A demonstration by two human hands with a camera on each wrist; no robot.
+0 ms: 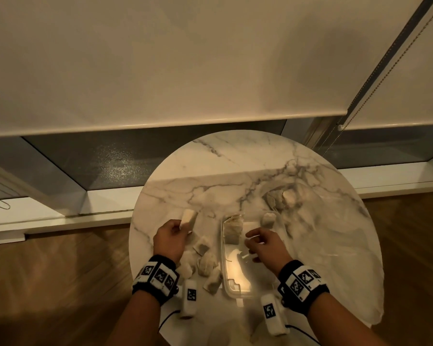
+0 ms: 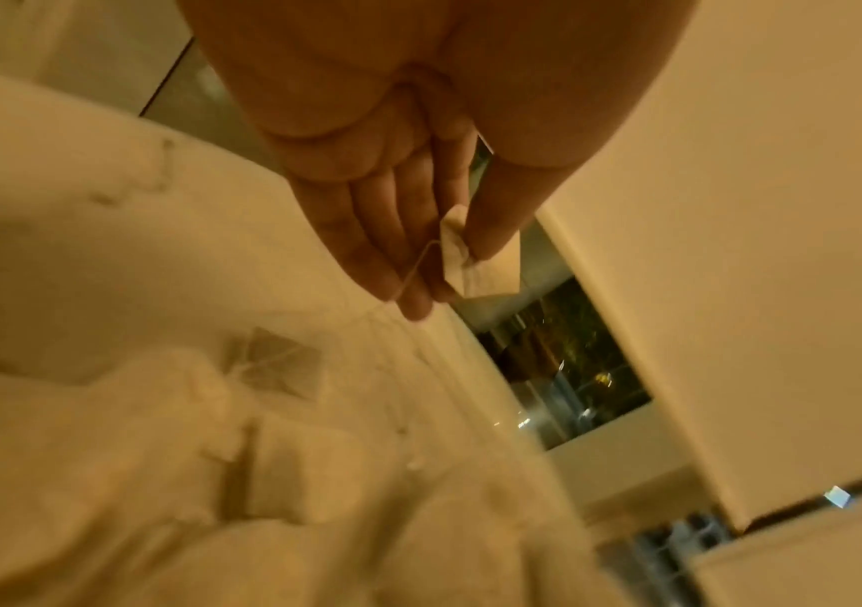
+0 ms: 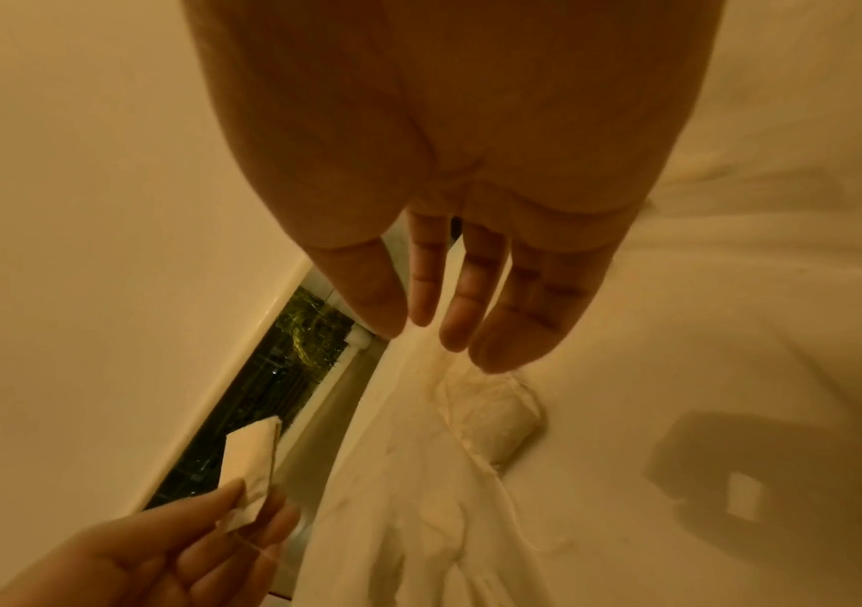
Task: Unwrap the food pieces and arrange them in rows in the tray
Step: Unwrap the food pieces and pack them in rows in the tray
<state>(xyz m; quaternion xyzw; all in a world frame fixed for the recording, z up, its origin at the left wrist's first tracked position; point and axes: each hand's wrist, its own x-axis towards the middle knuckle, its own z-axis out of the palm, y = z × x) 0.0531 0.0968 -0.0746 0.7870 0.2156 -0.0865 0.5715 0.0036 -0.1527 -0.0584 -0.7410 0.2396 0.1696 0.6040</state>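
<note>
1. Left hand (image 1: 170, 239) first: I have a wrapped food piece (image 1: 188, 219) pinched between thumb and fingers, raised above the left part of the table. My right hand (image 1: 265, 245) hangs over the tray with fingers loosely spread and holds nothing.
2. Room: a pale roller blind (image 1: 160, 58) fills the upper view, with dark window glass (image 1: 110, 161) under its lower edge, a white sill (image 1: 60, 221) below that, and wood floor (image 1: 48, 283) on both sides.
3. Surface: a round marble table (image 1: 235, 176), grey-veined. Its far half is mostly bare; its rim curves close behind the work area.
4. Clear plastic tray (image 1: 235, 292) sits at centre, near edge close to my wrists. Two pieces (image 1: 233, 228) lie at its far end; the near part of its floor is bare.
5. Wrapped pieces (image 1: 205, 263) are heaped left of the tray, touching each other, just beside its left wall.
6. Crumpled clear wrappers (image 1: 283, 198) lie beyond the tray's far right corner; outlines are blurred.
</note>
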